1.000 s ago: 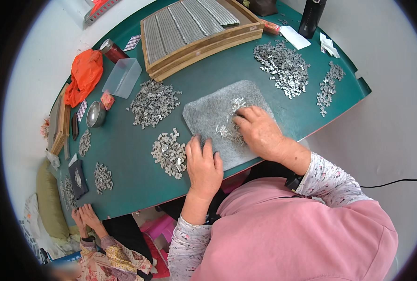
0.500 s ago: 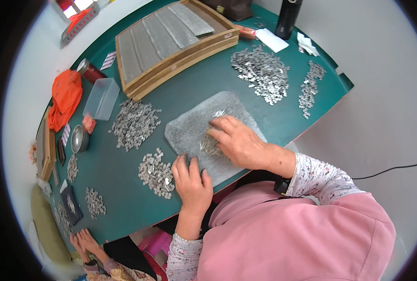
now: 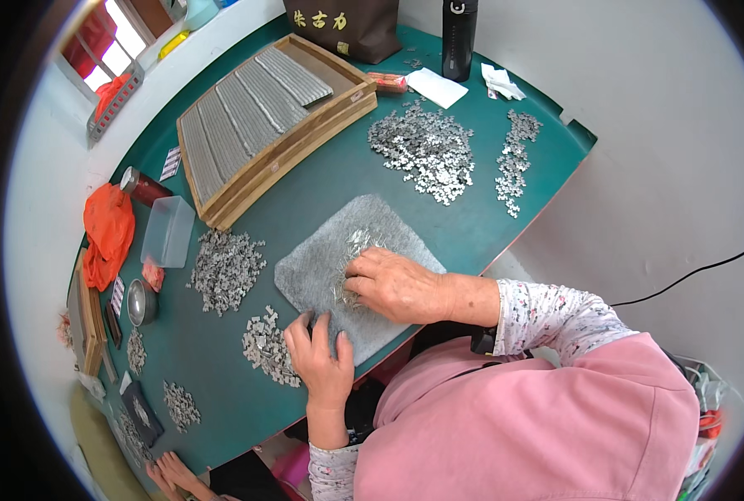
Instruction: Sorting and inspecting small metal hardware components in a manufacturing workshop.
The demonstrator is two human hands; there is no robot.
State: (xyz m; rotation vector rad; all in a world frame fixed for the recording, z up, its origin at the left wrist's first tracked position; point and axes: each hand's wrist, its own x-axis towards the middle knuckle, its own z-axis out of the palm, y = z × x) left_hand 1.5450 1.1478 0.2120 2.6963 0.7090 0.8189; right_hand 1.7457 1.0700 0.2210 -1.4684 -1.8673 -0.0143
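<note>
A grey felt mat (image 3: 305,259) lies on the green table in front of me, with a loose heap of thin, shiny metal pins (image 3: 365,240) on it. My right hand (image 3: 401,288) presses down on the heap, its fingers curled together and the fingertips hidden among the pins. Whatever they pinch does not show. At the near left edge of the mat rests my left hand (image 3: 322,367), fingers apart and holding nothing. Just left of it is a small pile of grey metal pieces (image 3: 265,346).
Larger piles of small metal pieces lie left (image 3: 225,271) and far right (image 3: 426,154). Behind the mat stands a wooden tray (image 3: 288,179) with ribbed grey strips. A plastic box (image 3: 167,234), metal bowl (image 3: 140,305) and another person's hands (image 3: 173,474) are at left; a black bottle (image 3: 459,42) stands far back.
The whole view has shifted. My right hand has come nearer over the heap and curled in, and more pins show beyond its fingers. My left hand stays at the mat's edge.
</note>
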